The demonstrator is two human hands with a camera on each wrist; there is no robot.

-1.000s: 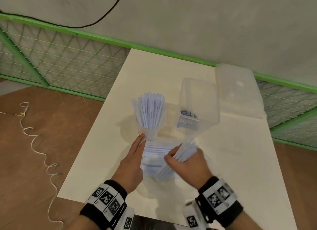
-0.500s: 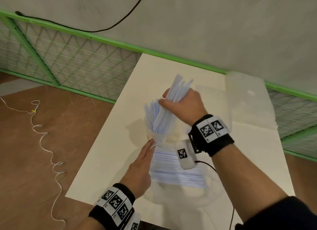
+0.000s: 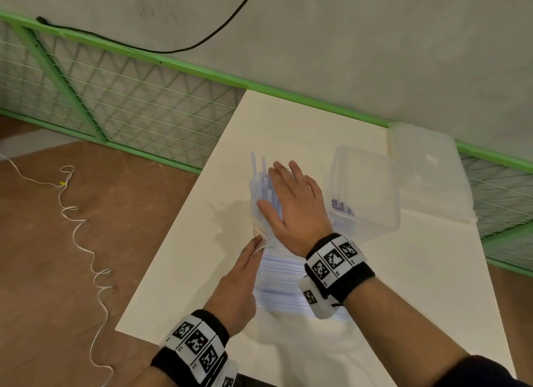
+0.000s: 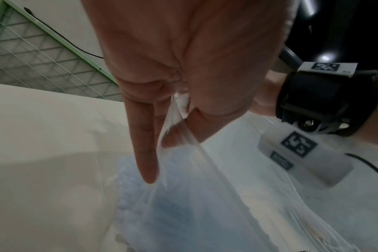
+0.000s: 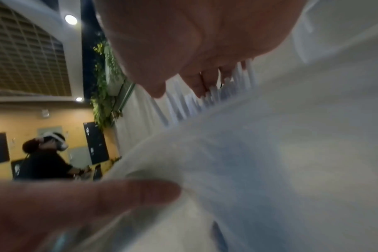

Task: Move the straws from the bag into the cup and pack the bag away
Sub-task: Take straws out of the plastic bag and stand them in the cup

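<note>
White-blue straws (image 3: 257, 181) stand upright in a cup (image 3: 257, 227) near the table's middle; my right hand hides most of the cup. The right hand (image 3: 284, 196) lies flat on the straws' tops, fingers straight, holding nothing. In the right wrist view its fingers (image 5: 205, 81) touch the straw tips (image 5: 229, 88). A clear bag (image 3: 284, 285) holding more straws lies on the table in front of the cup. My left hand (image 3: 253, 252) pinches the bag's top edge beside the cup's base. In the left wrist view, the thumb and fingers (image 4: 177, 134) pinch the bag's film (image 4: 194, 196).
A clear square container (image 3: 366, 193) with a label stands just right of the cup. Its lid (image 3: 427, 167) lies behind it at the table's far right. The white table (image 3: 202, 271) ends close on the left. A green mesh fence (image 3: 129, 98) runs behind.
My right hand lifted a bundle of straws from the bag to the cup, let them go, and now lies flat on their tops. The left hand kept its pinch on the bag.
</note>
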